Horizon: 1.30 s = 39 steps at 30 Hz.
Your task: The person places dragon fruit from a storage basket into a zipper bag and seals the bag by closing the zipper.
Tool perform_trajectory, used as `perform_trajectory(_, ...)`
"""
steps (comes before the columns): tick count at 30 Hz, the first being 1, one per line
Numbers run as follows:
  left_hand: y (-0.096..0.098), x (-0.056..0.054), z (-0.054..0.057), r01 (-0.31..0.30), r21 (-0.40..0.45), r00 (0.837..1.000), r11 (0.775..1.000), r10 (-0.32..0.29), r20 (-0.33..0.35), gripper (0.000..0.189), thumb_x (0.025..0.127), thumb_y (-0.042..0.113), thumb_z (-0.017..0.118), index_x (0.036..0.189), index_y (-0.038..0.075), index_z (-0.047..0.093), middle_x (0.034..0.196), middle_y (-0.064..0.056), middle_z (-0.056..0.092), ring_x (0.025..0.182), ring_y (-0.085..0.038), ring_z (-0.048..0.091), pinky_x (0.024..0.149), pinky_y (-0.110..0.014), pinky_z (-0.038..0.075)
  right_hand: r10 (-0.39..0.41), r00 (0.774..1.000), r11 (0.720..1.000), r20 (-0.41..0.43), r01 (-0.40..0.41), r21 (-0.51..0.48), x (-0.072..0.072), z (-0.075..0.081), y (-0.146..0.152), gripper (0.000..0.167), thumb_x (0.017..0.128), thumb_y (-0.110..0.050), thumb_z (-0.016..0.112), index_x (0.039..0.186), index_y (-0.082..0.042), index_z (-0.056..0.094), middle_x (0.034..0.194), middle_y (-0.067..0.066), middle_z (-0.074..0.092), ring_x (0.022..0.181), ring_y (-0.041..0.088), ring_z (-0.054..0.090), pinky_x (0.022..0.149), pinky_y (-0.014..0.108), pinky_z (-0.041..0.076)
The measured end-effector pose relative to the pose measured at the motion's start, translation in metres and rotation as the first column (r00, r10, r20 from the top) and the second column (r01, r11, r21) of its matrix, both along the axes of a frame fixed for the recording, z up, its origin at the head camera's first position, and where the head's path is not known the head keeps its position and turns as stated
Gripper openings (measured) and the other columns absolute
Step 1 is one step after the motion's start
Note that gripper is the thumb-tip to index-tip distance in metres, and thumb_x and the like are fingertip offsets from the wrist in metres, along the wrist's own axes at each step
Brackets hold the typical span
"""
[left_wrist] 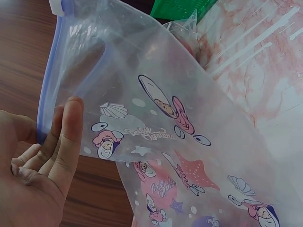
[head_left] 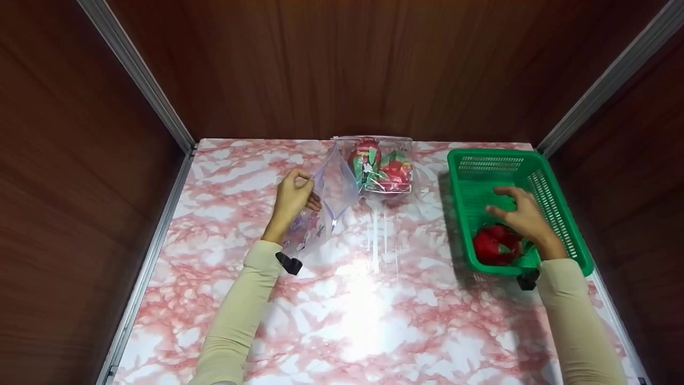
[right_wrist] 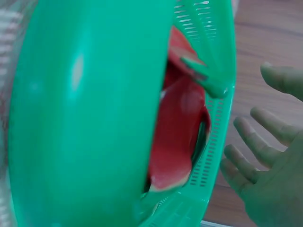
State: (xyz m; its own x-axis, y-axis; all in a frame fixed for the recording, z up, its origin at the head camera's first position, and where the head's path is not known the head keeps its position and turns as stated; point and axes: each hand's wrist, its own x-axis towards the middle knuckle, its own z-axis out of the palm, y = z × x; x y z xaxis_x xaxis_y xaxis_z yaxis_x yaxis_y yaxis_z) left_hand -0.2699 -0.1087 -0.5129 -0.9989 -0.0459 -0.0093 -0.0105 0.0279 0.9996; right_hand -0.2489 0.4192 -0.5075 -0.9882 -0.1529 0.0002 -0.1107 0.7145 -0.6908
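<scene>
My left hand (head_left: 295, 197) pinches the edge of a clear zip bag (head_left: 308, 229) with a lilac zip strip, its mouth spread apart. Shell cartoons and a starfish (left_wrist: 193, 171) are printed on the bag's film in the left wrist view. My right hand (head_left: 521, 215) hovers over the green basket (head_left: 460, 219), fingers spread and thumb apart, holding nothing. Below it, at the basket's near end, lies a shiny red thing with green parts (head_left: 492, 247). In the right wrist view that red thing (right_wrist: 176, 132) shows partly behind the basket's wall.
Behind the zip bag, by the back wall, stands a clear pack (head_left: 395, 140) with red and green items inside. A marbled pink and white table (head_left: 320, 321) lies under everything. Dark wood panels (head_left: 342, 64) enclose the back and both sides.
</scene>
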Motion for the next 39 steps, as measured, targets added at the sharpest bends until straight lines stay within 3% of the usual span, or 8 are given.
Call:
perform_trajectory(13, -0.001, 0.001, 0.0, 0.013, -0.028, 1.0, 1.0, -0.013, 0.005, 0.024, 0.106, 0.007, 0.054, 0.122, -0.011, 0.055, 0.063, -0.009, 0.068, 0.048, -0.018, 0.069, 0.05, -0.036, 0.064, -0.029, 0.994, 0.999, 0.104, 0.026, 0.022, 0.012, -0.007, 0.013, 0.073, 0.103, -0.036, 0.071, 0.156, 0.005, 0.042, 0.161, 0.033, 0.038, 0.149, 0.055, 0.026, 0.117, 0.08, 0.028)
perform_trajectory(25, 0.001, 0.0, 0.0, 0.018, 0.013, 1.0, 1.0, -0.018, -0.002, 0.02, 0.104, 0.004, 0.053, 0.119, -0.01, 0.054, 0.06, -0.007, 0.067, 0.045, -0.016, 0.067, 0.045, -0.031, 0.061, 0.011, 0.975, 0.994, 0.22, -0.034, 0.103, 0.02, -0.014, 0.022, 0.085, 0.099, -0.043, 0.074, 0.16, 0.002, 0.035, 0.166, 0.037, 0.024, 0.149, 0.059, 0.019, 0.113, 0.084, 0.029)
perform_trajectory(33, 0.001, 0.0, -0.001, 0.021, 0.012, 1.0, 1.0, -0.021, 0.003, 0.026, 0.105, 0.004, 0.053, 0.123, -0.014, 0.053, 0.061, -0.007, 0.066, 0.045, -0.017, 0.067, 0.045, -0.031, 0.061, 0.035, 0.966, 0.989, 0.256, -0.071, 0.131, 0.024, -0.019, 0.023, 0.092, 0.097, -0.045, 0.076, 0.162, 0.003, 0.032, 0.166, 0.038, 0.024, 0.149, 0.061, 0.019, 0.111, 0.084, 0.033)
perform_trajectory(39, 0.0, 0.001, 0.0, 0.033, -0.001, 0.999, 0.999, -0.033, -0.008, 0.023, 0.106, 0.004, 0.053, 0.122, -0.011, 0.055, 0.062, -0.007, 0.067, 0.046, -0.017, 0.068, 0.046, -0.031, 0.061, 0.061, 0.954, 0.985, 0.293, -0.105, 0.138, 0.028, -0.021, 0.025, 0.098, 0.096, -0.048, 0.077, 0.164, 0.002, 0.028, 0.165, 0.039, 0.025, 0.144, 0.061, 0.029, 0.107, 0.081, 0.04)
